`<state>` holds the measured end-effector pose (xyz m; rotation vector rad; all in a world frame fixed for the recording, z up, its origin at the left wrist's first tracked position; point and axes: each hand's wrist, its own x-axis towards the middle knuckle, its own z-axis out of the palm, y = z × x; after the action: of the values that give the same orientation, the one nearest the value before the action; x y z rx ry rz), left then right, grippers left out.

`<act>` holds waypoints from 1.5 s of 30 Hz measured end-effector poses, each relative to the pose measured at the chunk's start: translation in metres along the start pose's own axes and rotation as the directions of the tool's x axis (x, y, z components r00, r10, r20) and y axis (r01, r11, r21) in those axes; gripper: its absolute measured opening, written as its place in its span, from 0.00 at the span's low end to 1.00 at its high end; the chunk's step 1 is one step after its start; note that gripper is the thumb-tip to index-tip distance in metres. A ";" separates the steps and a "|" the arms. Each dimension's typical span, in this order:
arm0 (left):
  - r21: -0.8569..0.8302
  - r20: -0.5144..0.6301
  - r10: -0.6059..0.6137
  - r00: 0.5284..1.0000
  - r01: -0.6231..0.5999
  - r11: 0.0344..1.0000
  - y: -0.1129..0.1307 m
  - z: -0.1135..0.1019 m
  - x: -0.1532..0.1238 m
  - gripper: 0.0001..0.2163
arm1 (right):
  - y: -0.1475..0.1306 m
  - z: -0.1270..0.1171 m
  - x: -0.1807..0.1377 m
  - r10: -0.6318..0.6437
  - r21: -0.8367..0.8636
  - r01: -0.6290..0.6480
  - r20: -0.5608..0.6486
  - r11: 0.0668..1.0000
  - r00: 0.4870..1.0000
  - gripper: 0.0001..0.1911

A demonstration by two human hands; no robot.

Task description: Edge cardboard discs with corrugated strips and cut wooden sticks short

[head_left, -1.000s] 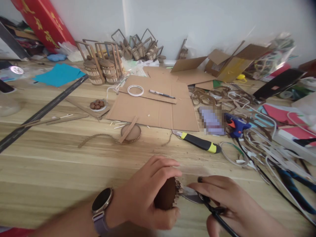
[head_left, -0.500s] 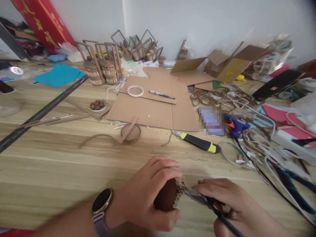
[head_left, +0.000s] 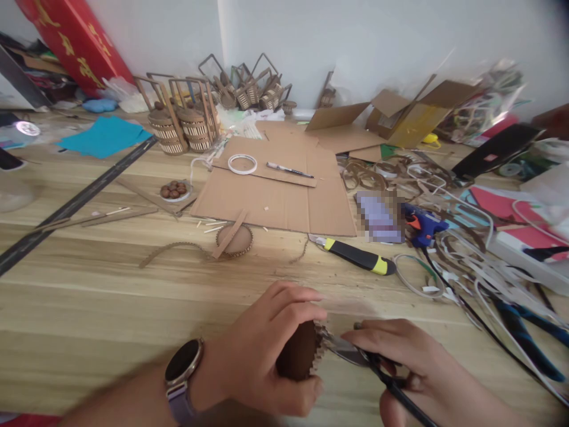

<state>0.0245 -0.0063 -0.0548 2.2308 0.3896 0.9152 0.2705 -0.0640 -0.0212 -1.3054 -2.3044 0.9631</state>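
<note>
One cutter [head_left: 358, 255] lies flat — beyond the scissors [head_left: 372, 366].

Pale wood-grain tabletop [head_left: 89, 320], cluttered. Mid-table: flat tan cardboard sheet [head_left: 249, 201]. Just in front of it: black-and-yellow utility knife [head_left: 355, 254], blade exposed, plus round brown disc with ridged rim [head_left: 241, 238]. Left: long flat black strip [head_left: 89, 191] set diagonally, bright blue flat sheets [head_left: 104, 136] near its far end, shallow round dish of brown balls [head_left: 188, 193]. Far left-centre: two brown-and-cream slatted baskets [head_left: 200, 133], upright. Right: blue-and-orange glue gun [head_left: 424, 228]; nearer, tool with blue-and-black handles [head_left: 528, 341].
</note>
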 end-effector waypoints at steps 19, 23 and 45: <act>-0.031 -0.011 0.007 1.000 -0.007 0.999 -0.001 0.000 -0.001 0.29 | 0.000 -0.002 0.001 0.017 0.007 -0.017 0.039 1.000 0.999 0.28; -0.032 -0.001 0.000 1.000 0.000 0.999 -0.001 0.000 -0.001 0.29 | -0.002 -0.002 0.002 0.014 0.021 -0.014 0.025 1.000 1.000 0.30; -0.027 0.008 0.011 1.000 -0.011 1.000 -0.001 0.000 -0.002 0.31 | -0.006 0.001 0.006 -0.036 -0.002 0.036 -0.013 0.999 0.999 0.27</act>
<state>0.0231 -0.0067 -0.0565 2.2130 0.3596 0.9119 0.2633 -0.0612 -0.0183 -1.2631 -2.3110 0.9385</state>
